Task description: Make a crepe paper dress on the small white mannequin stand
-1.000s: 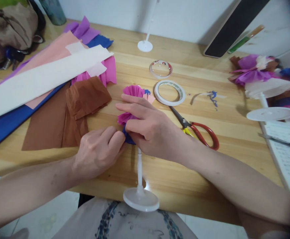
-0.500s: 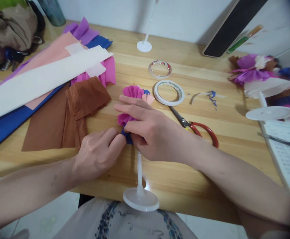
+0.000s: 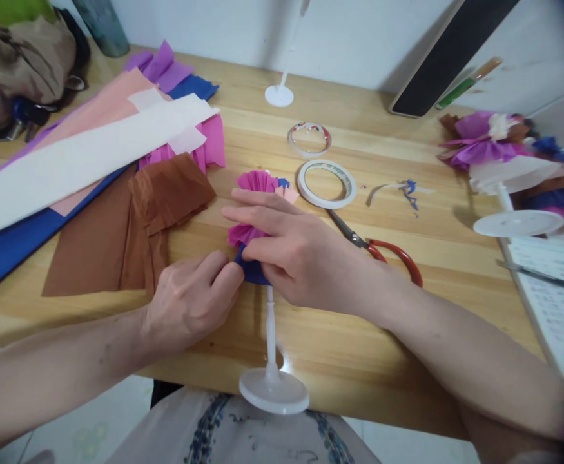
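My left hand (image 3: 197, 293) is closed, its thumb and forefinger pinching one edge of a strip of blue crepe paper (image 3: 256, 273). Over the same strip lies my right hand (image 3: 294, 248), its forefinger and thumb gripping the blue paper while the other fingers stretch across a pleated pink crepe paper ruffle (image 3: 243, 234). Small tufts of blue and peach paper (image 3: 286, 192) show beyond my right fingers. A white plastic stand (image 3: 272, 335) with a round base (image 3: 272, 390) extends from under the papers toward me. Where stem and papers join is hidden by my right hand.
White tape roll (image 3: 327, 183), clear tape roll (image 3: 309, 139) and red-handled scissors (image 3: 373, 248) lie just beyond my right hand. Folded brown paper (image 3: 173, 190) and long white paper (image 3: 88, 158) spread to the left. A paper flower (image 3: 494, 145) and keyboard (image 3: 552, 290) are at right.
The fingers of my right hand have shifted slightly, and more of the blue strip shows beneath them. My left hand keeps its pinch almost in place. The view has tilted a little.
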The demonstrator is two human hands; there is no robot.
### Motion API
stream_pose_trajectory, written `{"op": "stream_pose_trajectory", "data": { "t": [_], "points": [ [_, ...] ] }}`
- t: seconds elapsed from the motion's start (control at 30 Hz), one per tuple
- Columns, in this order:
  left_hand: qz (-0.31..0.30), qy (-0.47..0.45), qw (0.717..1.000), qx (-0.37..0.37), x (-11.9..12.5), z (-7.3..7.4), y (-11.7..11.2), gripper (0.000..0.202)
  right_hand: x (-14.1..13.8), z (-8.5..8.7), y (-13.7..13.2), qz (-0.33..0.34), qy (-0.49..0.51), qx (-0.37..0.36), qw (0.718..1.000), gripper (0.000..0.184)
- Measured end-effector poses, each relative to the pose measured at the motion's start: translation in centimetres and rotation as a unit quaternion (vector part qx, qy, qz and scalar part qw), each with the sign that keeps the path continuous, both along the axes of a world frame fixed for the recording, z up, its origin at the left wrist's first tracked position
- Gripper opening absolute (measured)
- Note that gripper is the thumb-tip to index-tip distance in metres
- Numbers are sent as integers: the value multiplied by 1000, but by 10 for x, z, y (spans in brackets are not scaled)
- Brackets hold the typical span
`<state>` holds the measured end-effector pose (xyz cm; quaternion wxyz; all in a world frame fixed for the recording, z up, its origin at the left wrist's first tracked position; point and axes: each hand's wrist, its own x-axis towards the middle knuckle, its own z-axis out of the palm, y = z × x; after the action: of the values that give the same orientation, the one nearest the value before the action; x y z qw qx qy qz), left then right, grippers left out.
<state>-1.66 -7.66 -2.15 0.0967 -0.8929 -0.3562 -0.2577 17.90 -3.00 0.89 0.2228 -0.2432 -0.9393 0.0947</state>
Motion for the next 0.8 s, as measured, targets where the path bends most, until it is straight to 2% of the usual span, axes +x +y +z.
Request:
{"op": "stream_pose_trajectory", "data": {
  "t": [0.13, 0.33, 0.43, 0.6, 0.8],
  "points": [
    [1, -9, 1000, -2, 0, -2, -1, 26, 4, 6, 3, -38, 73, -23, 996, 32],
    [50, 21, 999, -4, 2, -1, 0, 19, 4, 13, 5, -68, 119, -56, 989, 33],
    [38, 25, 999, 9, 3, 2, 2, 15, 3, 16, 2, -66, 148, -92, 982, 31],
    [7, 27, 999, 41, 2, 1, 4, 24, 3, 21, -1, -80, 195, -169, 963, 31],
    [4, 18, 999, 47, 0, 2, 1, 24, 5, 16, 3, -97, 173, -159, 967, 28]
  ]
}}
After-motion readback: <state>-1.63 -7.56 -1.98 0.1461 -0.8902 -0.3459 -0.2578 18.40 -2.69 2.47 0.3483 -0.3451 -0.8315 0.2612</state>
